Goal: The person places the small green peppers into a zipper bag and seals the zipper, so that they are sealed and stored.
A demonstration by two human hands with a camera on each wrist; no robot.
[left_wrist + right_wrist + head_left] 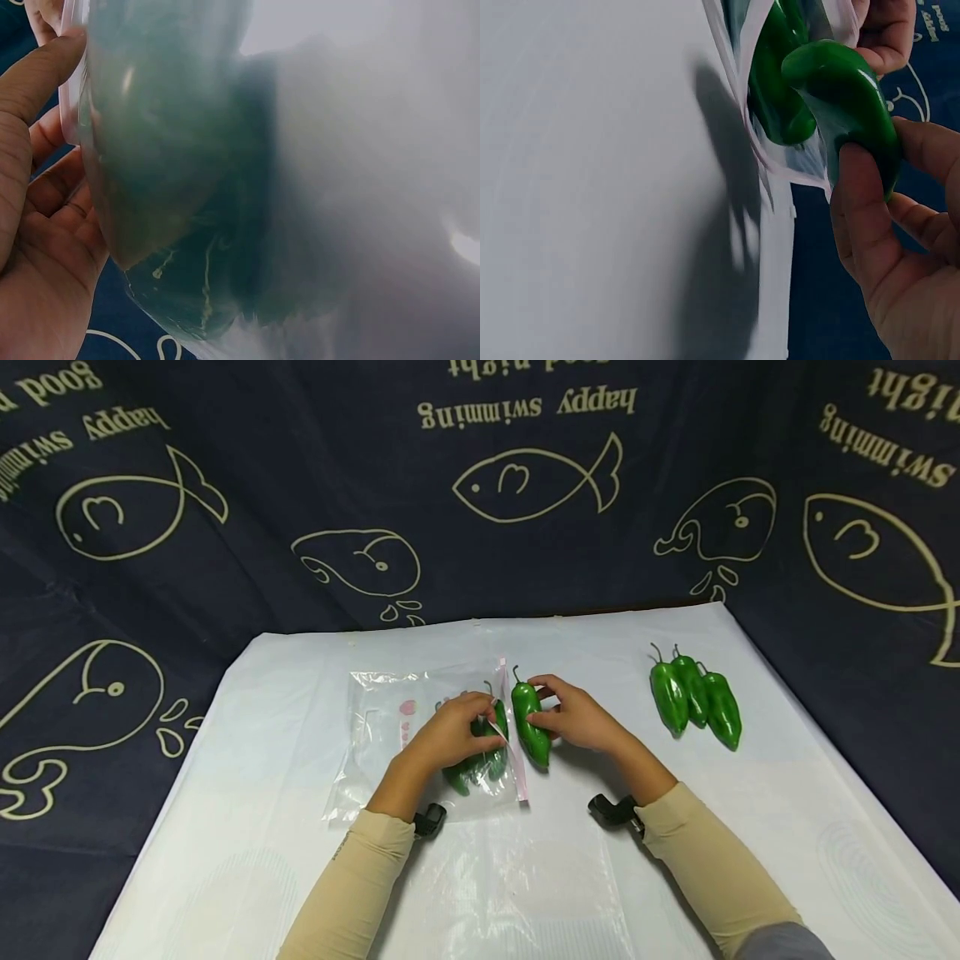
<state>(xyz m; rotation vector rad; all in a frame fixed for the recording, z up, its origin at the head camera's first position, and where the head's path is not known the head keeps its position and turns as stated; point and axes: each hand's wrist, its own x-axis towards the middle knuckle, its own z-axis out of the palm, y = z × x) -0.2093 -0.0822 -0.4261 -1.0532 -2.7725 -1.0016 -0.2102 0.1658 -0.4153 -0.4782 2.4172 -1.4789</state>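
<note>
A clear plastic zip bag (pixel 367 781) with a pink-edged mouth lies on the table, its mouth facing right. Several green peppers (pixel 498 764) show through its plastic. My left hand (pixel 450 732) pinches the bag at its mouth; in the left wrist view the thumb (pixel 41 79) lies over the pink edge. Between thumb and fingers, my right hand (pixel 581 717) holds another glossy green pepper (pixel 531 735), stem pointing away, right beside the mouth. The right wrist view shows the bag mouth (pixel 810 180) parted, with the held pepper (pixel 855 90) at it and a pepper (pixel 780 112) inside.
Three more green peppers (pixel 722 710) lie together at the right of the white table (pixel 247 760). A sheet of clear plastic (pixel 525 877) lies at the near side. Behind the table hangs a dark blue cloth (pixel 465 577) with fish and whale drawings.
</note>
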